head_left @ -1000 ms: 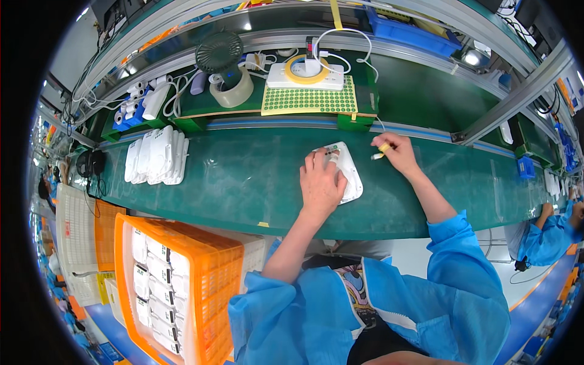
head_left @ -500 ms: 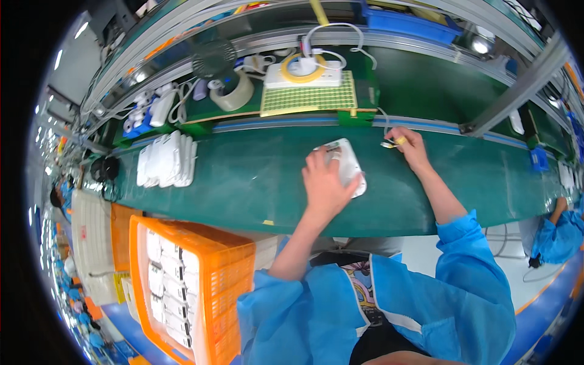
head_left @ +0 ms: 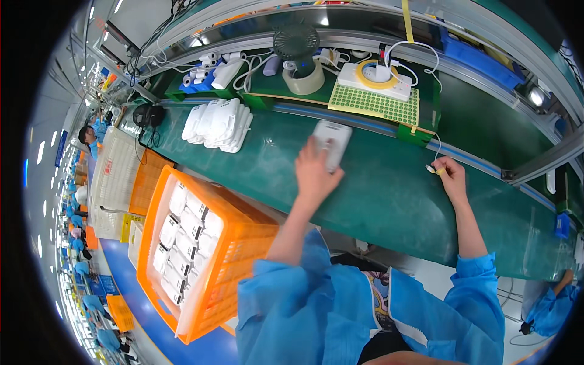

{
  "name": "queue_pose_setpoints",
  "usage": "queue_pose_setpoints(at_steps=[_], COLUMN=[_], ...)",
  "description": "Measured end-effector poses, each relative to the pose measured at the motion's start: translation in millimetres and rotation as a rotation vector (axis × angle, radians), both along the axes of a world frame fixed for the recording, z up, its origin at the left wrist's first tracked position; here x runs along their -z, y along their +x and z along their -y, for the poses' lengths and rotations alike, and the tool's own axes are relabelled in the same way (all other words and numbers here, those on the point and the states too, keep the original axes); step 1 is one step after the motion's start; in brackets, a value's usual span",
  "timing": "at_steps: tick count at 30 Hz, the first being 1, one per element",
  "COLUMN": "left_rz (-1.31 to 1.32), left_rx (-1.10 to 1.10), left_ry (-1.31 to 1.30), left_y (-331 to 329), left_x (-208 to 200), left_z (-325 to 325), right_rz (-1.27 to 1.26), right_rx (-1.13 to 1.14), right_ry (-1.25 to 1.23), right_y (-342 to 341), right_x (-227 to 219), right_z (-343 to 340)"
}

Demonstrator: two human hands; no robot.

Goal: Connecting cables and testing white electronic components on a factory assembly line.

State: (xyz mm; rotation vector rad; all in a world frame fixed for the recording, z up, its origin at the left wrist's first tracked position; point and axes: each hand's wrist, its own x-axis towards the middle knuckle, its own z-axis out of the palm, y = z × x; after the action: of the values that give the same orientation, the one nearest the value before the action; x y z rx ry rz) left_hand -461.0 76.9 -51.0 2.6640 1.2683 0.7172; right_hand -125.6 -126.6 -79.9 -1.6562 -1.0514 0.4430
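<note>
My left hand (head_left: pixel 316 173) is over the lower part of a flat white rectangular device (head_left: pixel 334 137) with rounded corners, fingers along its left side and thumb near its lower end. Some blur softens this hand. Farther right, my right hand (head_left: pixel 453 177) pinches a thin white cable near its plug (head_left: pixel 431 168), where a yellow band wraps it. The cable runs up to the shelf edge. To the left on the green bench, several similar white devices (head_left: pixel 219 121) lie in a leaning, overlapping pile.
An orange crate (head_left: pixel 243 243) full of white devices stands at the bench's near left. On the shelf behind are a small fan (head_left: pixel 296 45), a tape roll (head_left: pixel 304 82), a white power strip (head_left: pixel 389 87) and a green-dotted sheet (head_left: pixel 371 106). Another person's sleeve (head_left: pixel 550 313) shows at far right.
My view has turned left. My left hand has carried the white device left across the bench, away from the cable and closer to the pile. My right hand still pinches the cable.
</note>
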Motion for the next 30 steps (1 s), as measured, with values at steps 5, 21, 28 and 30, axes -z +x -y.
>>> queue_pose_setpoints(at_steps=[5,21,28,30], left_rz=[-0.098,0.172,0.336,0.380], left_rx=[-0.193,0.784,0.834,0.843], left_ry=[0.154,-0.502,-0.538,-0.581], left_y=[-71,141,216,218], left_x=[4,-44,22,25], left_z=[-74,46,55,58], right_rz=[0.051,-0.035,-0.184,-0.109], right_rx=[-0.010,0.007,0.030,0.050], right_ry=[0.029,0.148,0.200,0.170], right_y=[-13,-7,-12,-9], right_x=[-10,-11,-14,-13], right_z=[-6,-3,-6,-3])
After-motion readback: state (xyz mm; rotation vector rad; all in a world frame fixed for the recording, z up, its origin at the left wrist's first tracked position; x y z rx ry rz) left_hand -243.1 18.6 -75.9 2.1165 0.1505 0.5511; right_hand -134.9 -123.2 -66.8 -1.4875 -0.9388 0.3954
